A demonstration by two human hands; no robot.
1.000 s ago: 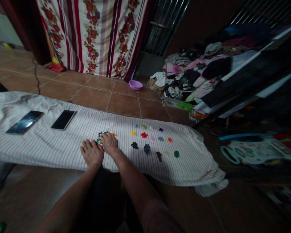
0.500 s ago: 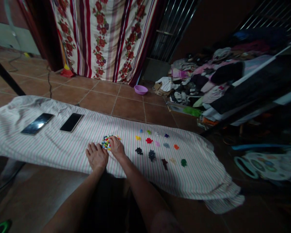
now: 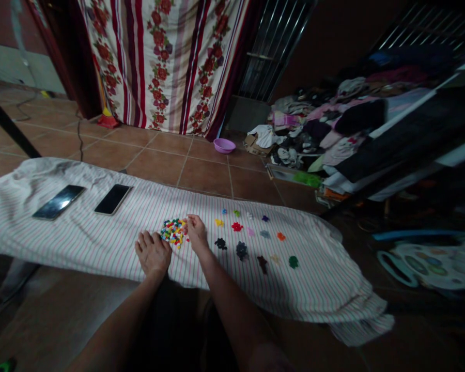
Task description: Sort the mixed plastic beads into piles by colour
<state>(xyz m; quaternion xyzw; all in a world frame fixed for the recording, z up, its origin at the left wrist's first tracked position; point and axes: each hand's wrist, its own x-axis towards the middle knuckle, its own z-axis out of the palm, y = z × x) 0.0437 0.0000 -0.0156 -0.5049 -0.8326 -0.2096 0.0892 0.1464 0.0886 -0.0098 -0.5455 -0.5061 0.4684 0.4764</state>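
Small coloured pieces (image 3: 173,232), red, yellow, blue, green and white, lie in a loose, mixed pile on a striped cloth (image 3: 143,212) in front of a person seen from their own viewpoint. The left hand (image 3: 153,253) rests palm down just beside the pile's near left edge, fingers slightly spread. The right hand (image 3: 197,232) is at the pile's right edge, its fingers drawn narrowly together; whether a piece is pinched between them cannot be told.

To the right, apart from the pile, sit separate little groups, each of one colour. A yellow group (image 3: 219,222) and a black group (image 3: 220,243) are nearest the right hand; a red group (image 3: 237,227) and a pink group (image 3: 250,232) come next, with a dark green group (image 3: 293,262) farthest right. Two phones (image 3: 112,199) lie well to the left. Beyond the cloth, a purple bowl (image 3: 224,145) stands on a tiled floor (image 3: 158,150).

The likeliest trouble is mixing: the groups sit close together, so a dragging wrist or sleeve could push one into another. The black and dark grey group (image 3: 241,250) look easily confused in this dim light. A tug on the wrinkled cloth could scatter everything.
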